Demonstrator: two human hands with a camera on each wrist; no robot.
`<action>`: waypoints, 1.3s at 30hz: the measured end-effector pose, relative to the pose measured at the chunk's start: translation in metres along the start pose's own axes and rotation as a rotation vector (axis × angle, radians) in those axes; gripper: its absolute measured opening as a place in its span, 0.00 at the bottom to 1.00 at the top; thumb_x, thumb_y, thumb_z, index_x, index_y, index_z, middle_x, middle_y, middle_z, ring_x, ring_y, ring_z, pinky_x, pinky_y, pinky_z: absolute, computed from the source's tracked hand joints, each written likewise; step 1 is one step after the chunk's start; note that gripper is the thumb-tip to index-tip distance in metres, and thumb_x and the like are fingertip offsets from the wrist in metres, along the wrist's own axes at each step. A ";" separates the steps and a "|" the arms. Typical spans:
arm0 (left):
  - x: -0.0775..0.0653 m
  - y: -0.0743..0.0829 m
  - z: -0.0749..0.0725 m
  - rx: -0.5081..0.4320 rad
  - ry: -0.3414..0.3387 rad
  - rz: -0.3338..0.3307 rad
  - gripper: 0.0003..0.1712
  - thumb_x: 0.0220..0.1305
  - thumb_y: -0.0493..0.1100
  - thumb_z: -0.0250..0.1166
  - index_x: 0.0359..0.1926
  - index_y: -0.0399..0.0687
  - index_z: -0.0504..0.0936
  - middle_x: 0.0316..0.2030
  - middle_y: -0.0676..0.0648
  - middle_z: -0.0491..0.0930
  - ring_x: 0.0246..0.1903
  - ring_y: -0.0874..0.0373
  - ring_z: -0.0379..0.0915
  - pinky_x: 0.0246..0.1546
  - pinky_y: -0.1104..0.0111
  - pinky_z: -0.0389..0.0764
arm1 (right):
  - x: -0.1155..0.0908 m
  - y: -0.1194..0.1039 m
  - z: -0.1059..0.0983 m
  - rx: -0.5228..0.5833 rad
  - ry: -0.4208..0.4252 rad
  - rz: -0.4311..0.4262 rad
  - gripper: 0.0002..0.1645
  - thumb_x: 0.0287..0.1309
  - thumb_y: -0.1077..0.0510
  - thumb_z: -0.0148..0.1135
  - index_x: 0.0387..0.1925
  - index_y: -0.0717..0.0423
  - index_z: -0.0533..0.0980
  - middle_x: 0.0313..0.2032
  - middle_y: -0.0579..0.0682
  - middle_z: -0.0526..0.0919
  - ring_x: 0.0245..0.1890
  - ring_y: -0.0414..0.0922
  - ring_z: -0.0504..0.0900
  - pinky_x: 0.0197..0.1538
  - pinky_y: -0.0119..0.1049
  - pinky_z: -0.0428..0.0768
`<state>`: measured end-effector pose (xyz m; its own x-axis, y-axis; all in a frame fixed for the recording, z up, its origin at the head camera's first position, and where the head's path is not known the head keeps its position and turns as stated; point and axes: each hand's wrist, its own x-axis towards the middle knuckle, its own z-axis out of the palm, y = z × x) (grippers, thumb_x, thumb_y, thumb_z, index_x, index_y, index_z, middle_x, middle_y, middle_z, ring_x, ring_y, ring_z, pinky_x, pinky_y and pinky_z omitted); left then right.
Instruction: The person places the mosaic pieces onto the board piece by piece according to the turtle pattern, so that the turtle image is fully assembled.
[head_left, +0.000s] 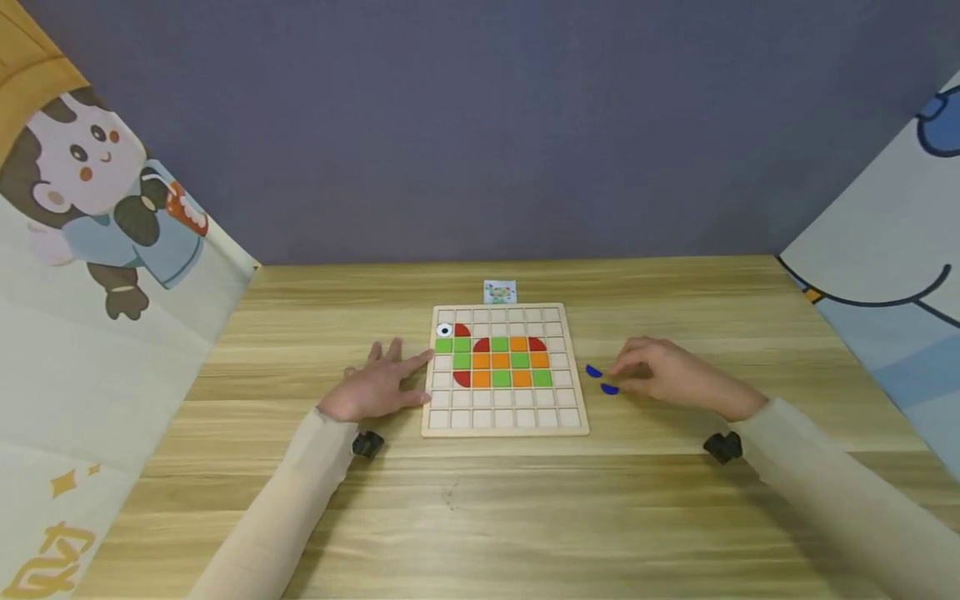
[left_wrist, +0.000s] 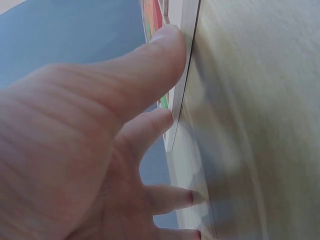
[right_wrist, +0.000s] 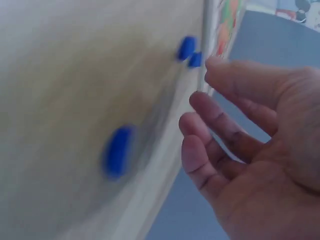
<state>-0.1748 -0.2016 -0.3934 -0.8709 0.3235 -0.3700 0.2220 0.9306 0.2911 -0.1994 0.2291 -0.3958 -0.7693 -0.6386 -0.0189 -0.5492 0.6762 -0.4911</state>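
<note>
A pale wooden grid board lies on the table, with green, orange and red tiles in several of its squares. At its upper left is a white round eye piece. My left hand is spread beside the board, thumb and index finger touching its left edge. To the right of the board lie two blue half-round pieces. My right hand hovers by them, its fingers bent loosely, thumb apart from them and nothing between. The right wrist view shows a third blue piece, hidden by the hand in the head view.
A small picture card lies against the board's far edge. Behind the wooden table rises a dark grey panel. Cartoon-printed panels flank both sides. Each wrist wears a small black device.
</note>
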 end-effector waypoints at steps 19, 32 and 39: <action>0.003 -0.001 0.003 -0.022 -0.001 0.004 0.43 0.62 0.66 0.55 0.73 0.69 0.48 0.72 0.35 0.32 0.67 0.30 0.27 0.50 0.25 0.45 | 0.004 -0.009 0.029 0.043 0.076 0.054 0.07 0.49 0.63 0.71 0.27 0.49 0.80 0.26 0.39 0.76 0.26 0.36 0.75 0.30 0.31 0.77; 0.002 -0.001 -0.001 -0.011 -0.009 -0.004 0.43 0.62 0.66 0.55 0.73 0.68 0.48 0.72 0.35 0.31 0.67 0.29 0.27 0.49 0.25 0.46 | 0.037 -0.021 0.021 0.050 0.166 0.068 0.04 0.56 0.64 0.66 0.34 0.52 0.81 0.28 0.42 0.82 0.27 0.37 0.78 0.30 0.34 0.78; 0.002 0.000 -0.002 -0.003 -0.003 0.004 0.43 0.62 0.66 0.55 0.73 0.68 0.49 0.72 0.34 0.32 0.67 0.29 0.28 0.48 0.24 0.47 | 0.067 -0.031 0.025 0.066 0.118 0.069 0.05 0.58 0.64 0.63 0.34 0.53 0.82 0.29 0.44 0.82 0.28 0.38 0.77 0.31 0.34 0.77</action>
<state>-0.1776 -0.2009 -0.3929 -0.8685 0.3281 -0.3717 0.2245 0.9287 0.2953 -0.2263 0.1565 -0.4034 -0.8396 -0.5413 0.0461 -0.4742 0.6888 -0.5483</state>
